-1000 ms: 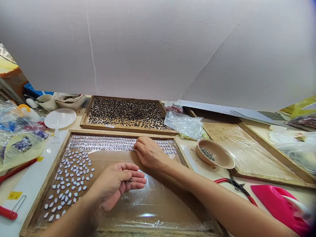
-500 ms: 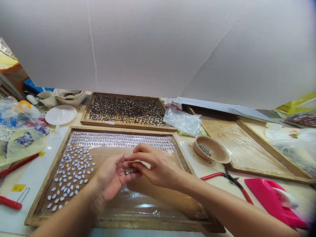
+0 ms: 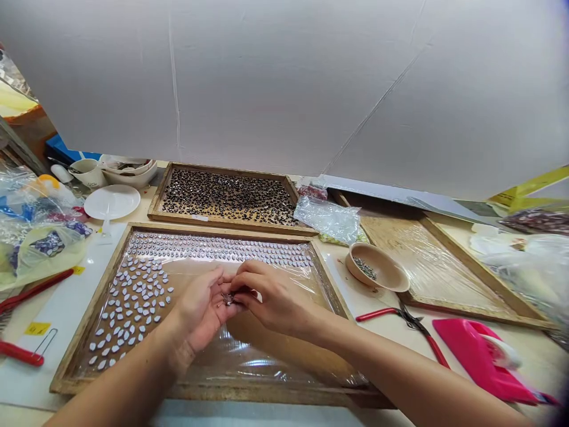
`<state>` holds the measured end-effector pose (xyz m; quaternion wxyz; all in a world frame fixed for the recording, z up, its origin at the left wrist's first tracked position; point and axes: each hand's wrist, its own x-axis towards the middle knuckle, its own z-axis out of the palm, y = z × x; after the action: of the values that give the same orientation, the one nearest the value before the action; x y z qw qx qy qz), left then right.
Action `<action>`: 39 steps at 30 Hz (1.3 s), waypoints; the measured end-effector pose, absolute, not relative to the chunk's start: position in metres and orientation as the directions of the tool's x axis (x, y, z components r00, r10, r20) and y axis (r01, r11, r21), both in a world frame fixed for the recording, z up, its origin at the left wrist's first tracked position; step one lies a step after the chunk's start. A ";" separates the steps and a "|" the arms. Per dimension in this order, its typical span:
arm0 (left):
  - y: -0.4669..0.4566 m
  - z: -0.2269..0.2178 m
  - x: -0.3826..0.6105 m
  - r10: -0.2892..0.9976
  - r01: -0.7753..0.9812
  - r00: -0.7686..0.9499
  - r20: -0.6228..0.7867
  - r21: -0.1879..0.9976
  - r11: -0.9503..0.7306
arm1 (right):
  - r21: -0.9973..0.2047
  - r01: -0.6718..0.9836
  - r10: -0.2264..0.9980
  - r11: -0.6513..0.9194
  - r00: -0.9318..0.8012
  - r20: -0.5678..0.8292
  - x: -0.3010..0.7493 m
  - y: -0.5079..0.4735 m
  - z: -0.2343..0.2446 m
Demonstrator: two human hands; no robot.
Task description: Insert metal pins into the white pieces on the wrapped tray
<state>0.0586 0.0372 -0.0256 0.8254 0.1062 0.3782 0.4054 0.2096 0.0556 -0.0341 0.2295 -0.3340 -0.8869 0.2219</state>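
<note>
My left hand (image 3: pixel 201 311) is cupped palm-up over the near wooden tray (image 3: pixel 91 305), holding a few small metal pins (image 3: pixel 227 298) at its fingertips. My right hand (image 3: pixel 267 296) meets it from the right, thumb and finger pinched on those pins. The tray is lined with clear film and carries several small pale leaf-shaped pieces (image 3: pixel 133 302) scattered at left, with neat rows of them (image 3: pixel 213 249) along its far edge.
A second tray of dark beads (image 3: pixel 222 198) lies behind. A tan bowl of small metal bits (image 3: pixel 376 273), red-handled pliers (image 3: pixel 400 317), a pink object (image 3: pixel 480 356), a film-lined tray (image 3: pixel 444 267), plastic bags (image 3: pixel 329 219), white dishes (image 3: pixel 111 201) and red tools (image 3: pixel 26 353) surround it.
My right hand has come back from the far row of pieces to my left hand and pinched the pins there. The view has shifted slightly.
</note>
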 end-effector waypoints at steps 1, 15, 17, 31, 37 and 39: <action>0.037 -0.026 0.058 0.752 -0.592 0.385 -0.535 0.482 0.646 | -0.557 0.490 0.699 0.670 -0.670 0.251 0.209 0.056 -0.034; 0.036 -0.023 0.060 0.769 -0.557 0.385 -0.510 0.536 0.634 | -0.780 0.415 0.774 0.469 -0.619 0.135 0.218 0.071 -0.024; 0.034 -0.021 0.060 0.762 -0.529 0.385 -0.521 0.552 0.645 | -0.735 0.463 0.799 0.496 -0.574 0.177 0.226 0.085 -0.027; 0.035 -0.021 0.060 0.741 -0.473 0.353 -0.571 0.574 0.668 | -0.195 0.760 0.784 0.620 -0.586 0.207 0.236 0.155 -0.064; 0.034 -0.020 0.060 0.744 -0.458 0.330 -0.581 0.591 0.664 | -0.160 0.768 0.783 0.620 -0.592 0.192 0.231 0.155 -0.064; 0.034 -0.019 0.060 0.744 -0.457 0.318 -0.587 0.593 0.663 | -0.154 0.769 0.783 0.620 -0.594 0.185 0.231 0.155 -0.064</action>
<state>0.0604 0.0344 -0.0189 0.7956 0.1613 0.4456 0.3774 0.2309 0.1555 -0.0642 0.1177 -0.4348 -0.8923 0.0290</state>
